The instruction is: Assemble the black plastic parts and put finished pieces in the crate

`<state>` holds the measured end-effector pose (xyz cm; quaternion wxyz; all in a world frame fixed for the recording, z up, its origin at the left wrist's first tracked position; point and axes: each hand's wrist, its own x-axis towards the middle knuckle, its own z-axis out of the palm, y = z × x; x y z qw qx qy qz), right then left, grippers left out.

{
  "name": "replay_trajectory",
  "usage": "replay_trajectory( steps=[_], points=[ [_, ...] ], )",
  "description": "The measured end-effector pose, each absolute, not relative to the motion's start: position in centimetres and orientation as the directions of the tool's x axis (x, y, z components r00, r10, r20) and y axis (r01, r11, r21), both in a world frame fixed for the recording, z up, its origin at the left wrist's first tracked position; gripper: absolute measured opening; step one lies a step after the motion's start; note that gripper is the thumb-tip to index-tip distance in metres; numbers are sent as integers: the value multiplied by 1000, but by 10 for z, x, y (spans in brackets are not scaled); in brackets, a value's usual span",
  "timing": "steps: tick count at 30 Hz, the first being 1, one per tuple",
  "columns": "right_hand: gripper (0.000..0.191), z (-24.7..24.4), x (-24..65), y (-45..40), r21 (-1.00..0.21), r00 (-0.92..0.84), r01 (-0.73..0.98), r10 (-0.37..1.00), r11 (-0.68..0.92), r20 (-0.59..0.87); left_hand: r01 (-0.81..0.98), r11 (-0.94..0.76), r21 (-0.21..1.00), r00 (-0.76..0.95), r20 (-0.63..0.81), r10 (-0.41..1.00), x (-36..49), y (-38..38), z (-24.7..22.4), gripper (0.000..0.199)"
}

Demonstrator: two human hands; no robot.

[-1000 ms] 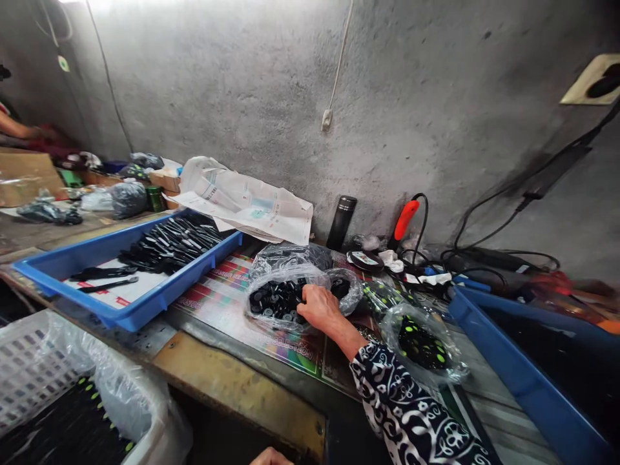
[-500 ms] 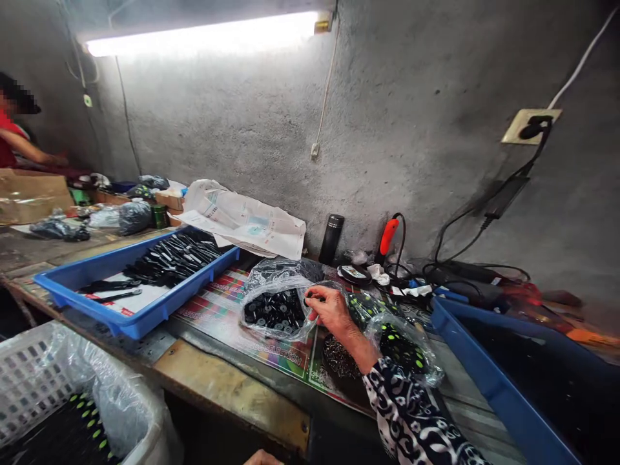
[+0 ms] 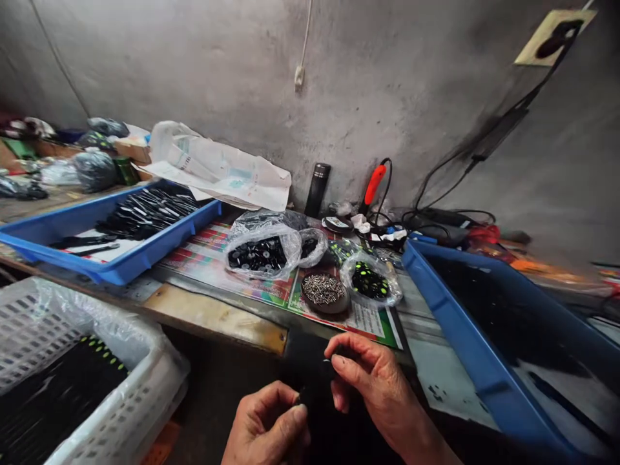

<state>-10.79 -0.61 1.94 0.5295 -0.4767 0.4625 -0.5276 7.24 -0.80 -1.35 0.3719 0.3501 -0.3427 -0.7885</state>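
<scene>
My left hand (image 3: 268,423) is at the bottom centre, thumb and forefinger pinched on a small dark piece whose kind is unclear against the dark background. To its right, slightly higher, my right hand (image 3: 375,384) pinches a small black part with a pale spot. The hands are apart, just in front of the bench edge. Beyond them stands a round dish of small metal rivets or screws (image 3: 323,290). An open plastic bag (image 3: 264,253) of black parts with grey discs lies behind it. Beside the dish is a bag (image 3: 371,279) of black parts with green dots.
A blue tray (image 3: 121,271) of slim black pieces stands at left, another blue tray (image 3: 445,323) at right. The white basket (image 3: 145,381) at lower left holds black pieces with green dots. Behind are a black flask (image 3: 318,189), an orange-handled tool (image 3: 374,185) and paper (image 3: 223,168).
My right hand has come back from the bag of black parts toward me, carrying a small black part. My left hand has risen further into view. The view has tilted down and shifted right.
</scene>
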Motion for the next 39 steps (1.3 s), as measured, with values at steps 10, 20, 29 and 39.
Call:
replay_trajectory(
  steps=[10, 20, 29, 39],
  points=[
    [39, -1, -114, 27, -983, -76, 185, -997, -3, -11, 312, -573, 758, -514, -372, -773, 54, 13, -21, 47],
    [31, -2, -117, 44, -958, -32, 287, -999, 13, -23, 248, -573, 782, -608, -335, -720, 48, 17, -21, 51],
    [23, -10, -123, 54, -969, 61, 246, -998, 35, -20, 255, -520, 815, -543, -324, -775, 40, 31, -19, 48],
    [24, 1, -128, 49, -995, 42, 101, -999, 5, -1, 181, -526, 831, -577, -344, -741, 39, 27, -17, 50]
  ],
)
